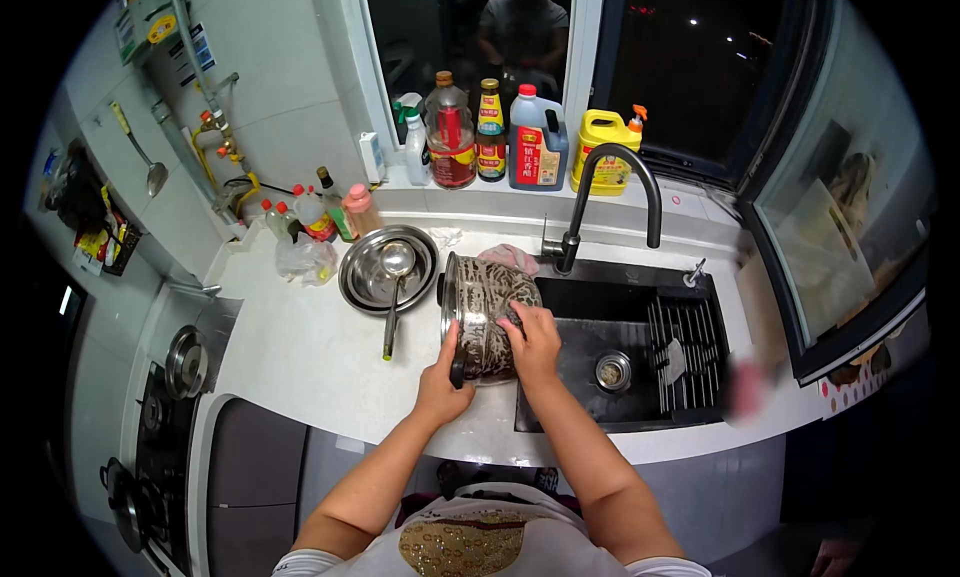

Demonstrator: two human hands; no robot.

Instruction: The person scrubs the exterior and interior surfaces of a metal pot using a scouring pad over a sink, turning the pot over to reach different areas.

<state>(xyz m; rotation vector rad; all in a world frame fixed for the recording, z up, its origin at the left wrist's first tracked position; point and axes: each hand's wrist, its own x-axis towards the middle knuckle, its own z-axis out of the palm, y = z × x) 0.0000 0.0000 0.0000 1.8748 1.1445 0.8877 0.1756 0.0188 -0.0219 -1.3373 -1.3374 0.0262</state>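
Left hand (443, 377) grips the tilted pot (483, 317) at the sink's (560, 377) left edge; right hand (531, 342) presses flat—keep it braced.

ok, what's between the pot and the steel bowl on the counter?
Head view: only the ladle, resting in the bowl with its handle lying on the counter left of the pot.

White-tiled kitchen wall (280, 67), dark night window (470, 27), white counter (300, 357).
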